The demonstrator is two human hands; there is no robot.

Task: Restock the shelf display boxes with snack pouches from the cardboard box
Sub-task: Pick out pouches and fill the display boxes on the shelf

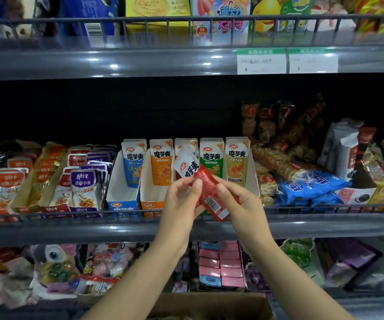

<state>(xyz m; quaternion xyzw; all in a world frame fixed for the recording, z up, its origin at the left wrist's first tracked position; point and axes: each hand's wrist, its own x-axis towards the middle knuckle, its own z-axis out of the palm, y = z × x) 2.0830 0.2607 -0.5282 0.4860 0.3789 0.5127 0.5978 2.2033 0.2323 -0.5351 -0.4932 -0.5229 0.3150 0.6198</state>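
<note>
Both gripping: left hand (181, 195) and right hand (237, 195) pinching 2 red snack pouches (206, 181), seemingly light, limp, slick film; best pinched at sealed edges.

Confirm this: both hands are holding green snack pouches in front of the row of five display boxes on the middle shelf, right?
Not quite: the head view shows red snack pouches, not green, held by the left hand and right hand in front of the five display boxes on the middle shelf.

The cardboard box (211, 306) is cut off below; hands and pouches hide the red display box.
</note>
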